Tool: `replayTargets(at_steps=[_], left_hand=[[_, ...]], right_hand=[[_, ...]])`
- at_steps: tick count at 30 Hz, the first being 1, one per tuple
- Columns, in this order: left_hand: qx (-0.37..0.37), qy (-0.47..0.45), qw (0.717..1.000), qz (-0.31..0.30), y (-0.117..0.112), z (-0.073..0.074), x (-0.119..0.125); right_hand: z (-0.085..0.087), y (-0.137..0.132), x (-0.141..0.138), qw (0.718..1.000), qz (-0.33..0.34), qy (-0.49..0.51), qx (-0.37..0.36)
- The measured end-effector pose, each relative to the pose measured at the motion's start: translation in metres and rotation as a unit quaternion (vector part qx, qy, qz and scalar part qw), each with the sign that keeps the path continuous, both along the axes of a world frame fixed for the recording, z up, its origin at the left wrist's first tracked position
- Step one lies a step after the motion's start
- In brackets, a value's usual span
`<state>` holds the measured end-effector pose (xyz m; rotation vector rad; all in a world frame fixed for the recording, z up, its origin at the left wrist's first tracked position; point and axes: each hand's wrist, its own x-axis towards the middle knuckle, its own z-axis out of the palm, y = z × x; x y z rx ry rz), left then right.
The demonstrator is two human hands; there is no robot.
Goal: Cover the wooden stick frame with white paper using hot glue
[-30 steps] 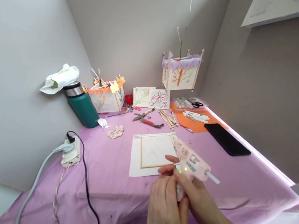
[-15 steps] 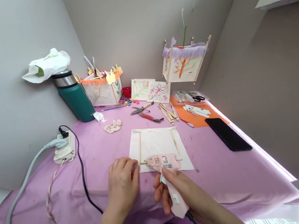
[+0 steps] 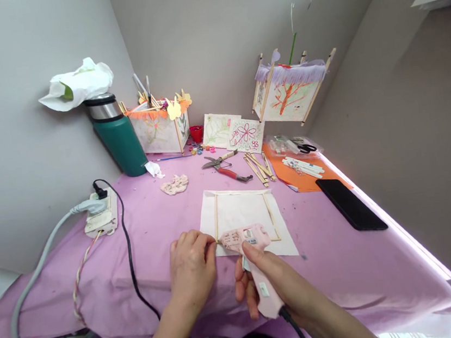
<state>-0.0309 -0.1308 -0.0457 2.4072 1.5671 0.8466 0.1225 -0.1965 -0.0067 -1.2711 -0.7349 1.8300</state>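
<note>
A pale pink hot glue gun (image 3: pixel 255 236) is gripped by its handle in my right hand (image 3: pixel 277 269), its nozzle pointing left. The tip is at the lower left corner of a square frame of thin wooden sticks (image 3: pixel 216 214). This frame lies on a sheet of white paper (image 3: pixel 241 211); the glue gun covers part of its lower stick. My left hand (image 3: pixel 191 263) rests at the same corner, fingers curled, thumb and forefinger closed at the stick's end. A black cord runs from the base of the glue gun.
Beyond the paper lie pruning shears (image 3: pixel 230 173), loose sticks (image 3: pixel 259 170) and a crumpled cloth (image 3: pixel 175 184). A black phone (image 3: pixel 351 203) is at right, near an orange sheet (image 3: pixel 295 174). At left stand a green bottle (image 3: pixel 122 146) and a power strip (image 3: pixel 103 214) with cords.
The glue gun's nozzle has come closer to the frame's lower left corner. My left hand has moved slightly right and up, its thumb and forefinger now at that corner. The view has shifted slightly.
</note>
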Motion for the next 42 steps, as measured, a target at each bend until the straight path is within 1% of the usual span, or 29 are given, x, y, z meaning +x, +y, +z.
replayTargets(at_steps=[8,13,17,27,33,39,42], left_hand=[[-0.003,-0.003,1.0,0.003,0.001,-0.001,0.0],[-0.008,-0.006,1.0,0.003,0.001,-0.001,0.0],[-0.008,-0.008,1.0,0.002,0.001,-0.001,0.0],[-0.005,-0.007,1.0,0.001,0.001,0.0,0.0],[-0.002,-0.005,1.0,-0.002,0.001,0.0,0.0],[-0.002,-0.012,1.0,-0.009,0.001,0.0,-0.002],[0.001,-0.012,1.0,-0.007,0.002,-0.001,-0.003]], right_hand=[[-0.003,0.012,0.009,0.999,0.034,0.001,-0.014],[0.003,0.014,0.01,0.998,0.055,-0.02,-0.009],[0.007,0.017,0.01,0.997,0.058,-0.039,-0.015],[0.007,0.022,0.016,0.996,0.083,-0.026,-0.034],[0.011,0.019,0.016,0.995,0.085,-0.025,-0.039],[0.009,0.014,0.014,0.998,0.063,-0.028,0.003],[0.008,0.013,0.012,0.998,0.063,-0.02,-0.005]])
